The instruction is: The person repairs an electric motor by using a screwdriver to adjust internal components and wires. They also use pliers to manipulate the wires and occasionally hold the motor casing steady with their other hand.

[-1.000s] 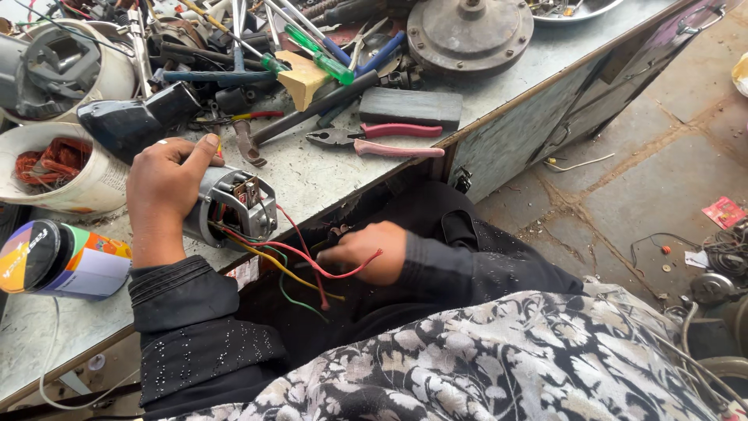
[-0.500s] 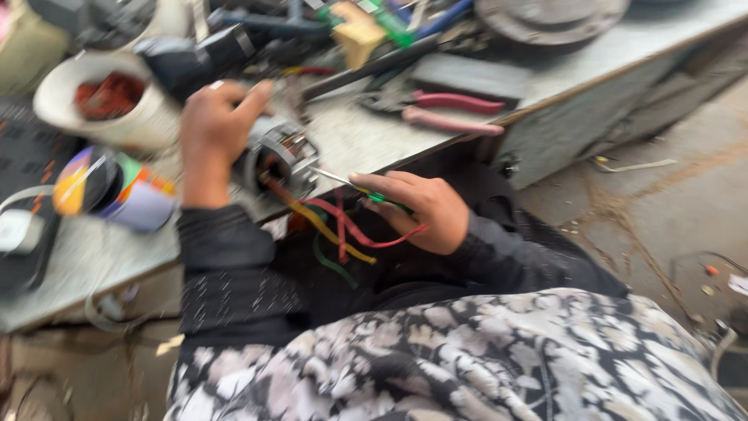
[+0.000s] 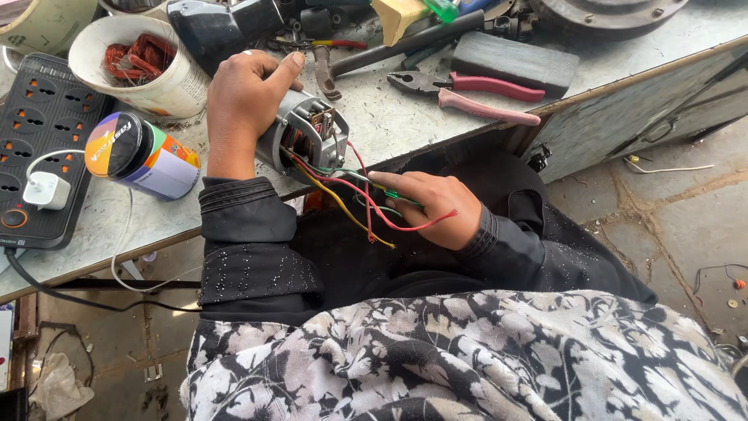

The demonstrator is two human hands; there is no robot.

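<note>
My left hand (image 3: pixel 243 101) grips a small grey electric motor (image 3: pixel 305 140) at the front edge of the workbench (image 3: pixel 405 125), its open end facing me. Red, yellow and green wires (image 3: pixel 352 195) trail from that end down toward my lap. My right hand (image 3: pixel 432 206) is below the bench edge, fingers closed around a green wire, with a red wire crossing over the hand.
Pink-handled pliers (image 3: pixel 467 92) and a dark block (image 3: pixel 514 62) lie to the right on the bench. A colourful can (image 3: pixel 140 156), a black power strip (image 3: pixel 39 148) with a white plug and a white tub of copper windings (image 3: pixel 140 66) sit left. Paved floor lies right.
The view has shifted so the bench sits further right. My right hand has moved from my lap up to the wires and taken hold of the green one; the left hand keeps the motor.
</note>
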